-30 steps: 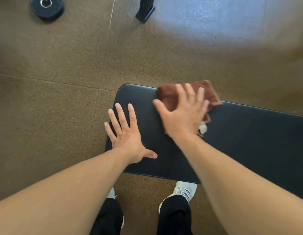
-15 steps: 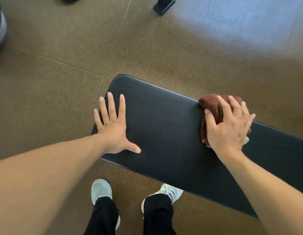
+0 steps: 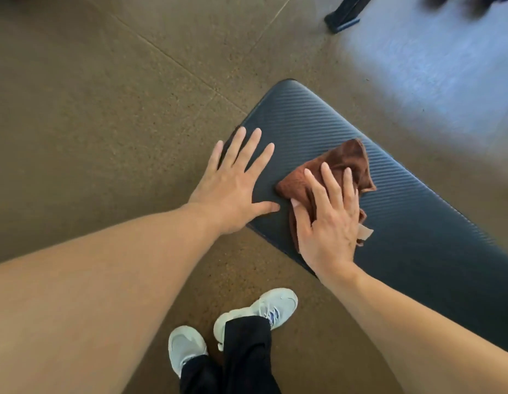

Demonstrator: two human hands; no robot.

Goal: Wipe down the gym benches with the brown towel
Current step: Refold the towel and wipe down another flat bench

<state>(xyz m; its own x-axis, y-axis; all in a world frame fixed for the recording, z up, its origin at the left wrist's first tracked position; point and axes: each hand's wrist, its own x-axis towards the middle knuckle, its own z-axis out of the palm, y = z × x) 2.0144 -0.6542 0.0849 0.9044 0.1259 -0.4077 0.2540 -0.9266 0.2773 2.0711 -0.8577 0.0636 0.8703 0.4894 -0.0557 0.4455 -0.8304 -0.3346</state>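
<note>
Gym: padded bench point(image 3: 403, 200), rubber flooring point(image 3: 105, 123)

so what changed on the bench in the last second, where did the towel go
The right hand swept the brown towel along the bench, away from the rounded end half a second ago, then back; it now lies beside the left thumb. Nothing was picked up or let go. The left hand stayed flat, fingers spread, on the near corner of the bench, and the right palm stayed pressed on the towel.
</note>
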